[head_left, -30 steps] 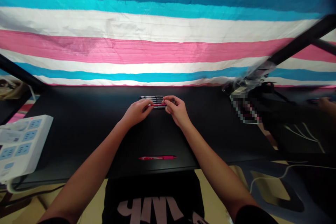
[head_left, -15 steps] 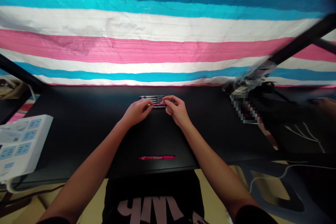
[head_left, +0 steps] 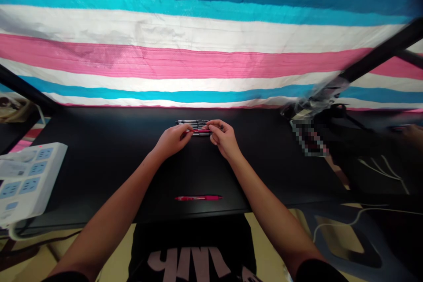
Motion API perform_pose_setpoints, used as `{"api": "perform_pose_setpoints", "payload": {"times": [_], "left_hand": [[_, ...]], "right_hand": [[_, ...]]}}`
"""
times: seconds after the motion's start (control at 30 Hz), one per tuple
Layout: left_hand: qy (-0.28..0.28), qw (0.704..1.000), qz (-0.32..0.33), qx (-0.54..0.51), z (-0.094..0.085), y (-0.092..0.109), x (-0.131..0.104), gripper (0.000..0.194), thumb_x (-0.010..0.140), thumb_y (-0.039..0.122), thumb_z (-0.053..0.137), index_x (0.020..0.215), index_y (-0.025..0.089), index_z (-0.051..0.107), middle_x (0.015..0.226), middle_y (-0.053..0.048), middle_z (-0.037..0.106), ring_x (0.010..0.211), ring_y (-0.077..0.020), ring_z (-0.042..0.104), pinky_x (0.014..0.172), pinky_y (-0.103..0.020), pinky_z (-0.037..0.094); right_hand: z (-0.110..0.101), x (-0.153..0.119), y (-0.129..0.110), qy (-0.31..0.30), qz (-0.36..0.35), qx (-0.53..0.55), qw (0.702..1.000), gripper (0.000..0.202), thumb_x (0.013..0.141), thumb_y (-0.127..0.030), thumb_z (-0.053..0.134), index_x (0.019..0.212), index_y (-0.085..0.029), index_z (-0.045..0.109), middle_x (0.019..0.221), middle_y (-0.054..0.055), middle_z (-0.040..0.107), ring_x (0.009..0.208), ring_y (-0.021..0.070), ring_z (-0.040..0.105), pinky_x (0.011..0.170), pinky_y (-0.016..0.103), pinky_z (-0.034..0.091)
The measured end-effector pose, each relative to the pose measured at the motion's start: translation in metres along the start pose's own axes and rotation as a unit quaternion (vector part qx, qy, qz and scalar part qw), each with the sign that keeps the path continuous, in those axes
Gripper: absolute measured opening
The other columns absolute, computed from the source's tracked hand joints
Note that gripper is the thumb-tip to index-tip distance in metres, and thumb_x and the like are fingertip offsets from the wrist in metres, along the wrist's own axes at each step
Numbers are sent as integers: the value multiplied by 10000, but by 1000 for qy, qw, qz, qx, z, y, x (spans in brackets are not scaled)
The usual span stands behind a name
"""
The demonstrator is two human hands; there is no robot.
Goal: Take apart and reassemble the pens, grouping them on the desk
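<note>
Between my two hands is a red pen (head_left: 201, 131), held at its left end by my left hand (head_left: 173, 138) and at its right end by my right hand (head_left: 224, 138). Both hands are closed in a pinch, thumbs against fingers. Just behind and under it, several black-and-clear pens (head_left: 191, 122) lie side by side in a row on the black table (head_left: 109, 154). My fingers hide parts of that row. A second red pen (head_left: 198, 198) lies crosswise near the table's front edge, apart from both hands.
A white power strip (head_left: 49, 176) sits at the left edge. Clear plastic wrapping (head_left: 317, 101) and dark items lie at the back right. A striped sheet (head_left: 211, 61) hangs behind the table. Another person's hand (head_left: 414, 135) shows at far right.
The red pen's right end, between my right fingers, has tilted up slightly. My right hand has shifted a little to the right; my left hand has hardly moved.
</note>
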State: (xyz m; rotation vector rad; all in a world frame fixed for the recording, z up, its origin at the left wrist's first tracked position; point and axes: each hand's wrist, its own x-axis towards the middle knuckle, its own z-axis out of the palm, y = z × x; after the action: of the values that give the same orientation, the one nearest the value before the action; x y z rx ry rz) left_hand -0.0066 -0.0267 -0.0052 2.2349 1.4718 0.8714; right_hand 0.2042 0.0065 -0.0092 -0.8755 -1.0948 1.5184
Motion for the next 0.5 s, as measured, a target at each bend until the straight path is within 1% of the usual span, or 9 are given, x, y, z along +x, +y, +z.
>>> {"api": "perform_pose_setpoints", "payload": {"times": [0.23, 0.5], "left_hand": [[7, 1000, -11, 8, 2, 1, 0, 124, 984, 289, 575, 1003, 203, 662, 758, -7, 654, 643, -154, 583, 633, -261, 395], [14, 1000, -10, 9, 0, 2, 0, 145, 993, 298, 563, 996, 209, 677, 765, -14, 665, 651, -159, 590, 633, -265, 396]], "right_hand": [[1, -1, 0, -5, -4, 14, 1000, 217, 771, -345, 799, 888, -182, 718, 818, 48, 788, 361, 6, 260, 364, 214, 266], [-1, -1, 1, -3, -5, -7, 1000, 237, 781, -378, 793, 888, -192, 692, 838, 48, 793, 375, 17, 258, 364, 219, 305]]}}
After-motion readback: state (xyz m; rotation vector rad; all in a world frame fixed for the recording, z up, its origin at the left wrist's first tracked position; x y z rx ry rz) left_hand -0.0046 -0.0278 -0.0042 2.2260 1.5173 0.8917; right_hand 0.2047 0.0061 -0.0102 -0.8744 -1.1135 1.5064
